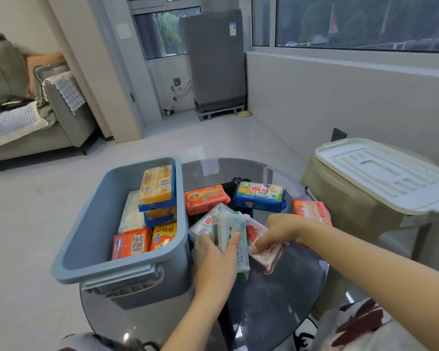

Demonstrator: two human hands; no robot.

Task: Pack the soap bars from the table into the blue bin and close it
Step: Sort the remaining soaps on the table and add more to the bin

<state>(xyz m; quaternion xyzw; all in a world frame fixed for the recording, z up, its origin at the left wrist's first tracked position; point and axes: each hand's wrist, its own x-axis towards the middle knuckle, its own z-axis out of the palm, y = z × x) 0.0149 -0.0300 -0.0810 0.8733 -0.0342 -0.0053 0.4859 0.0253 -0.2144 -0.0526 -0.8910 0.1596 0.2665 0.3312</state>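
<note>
The open blue bin (86,236) stands on the left part of the round glass table (276,300), with several wrapped soap bars inside, among them a yellow bar (157,186) and an orange bar (131,243). My left hand (214,262) grips a white-and-green soap bar (230,229) just right of the bin. My right hand (276,230) is closed on a white-and-pink soap bar (264,252) lying on the table. Further back lie an orange bar (205,198), a blue-and-green bar (260,196) and another orange bar (311,211). A white bar (200,224) sits under the green one.
A beige storage bin with a white lid (380,173) stands to the right of the table. A grey sofa (23,110) is at the far left and a grey appliance (214,62) stands by the window. Tiled floor surrounds the table.
</note>
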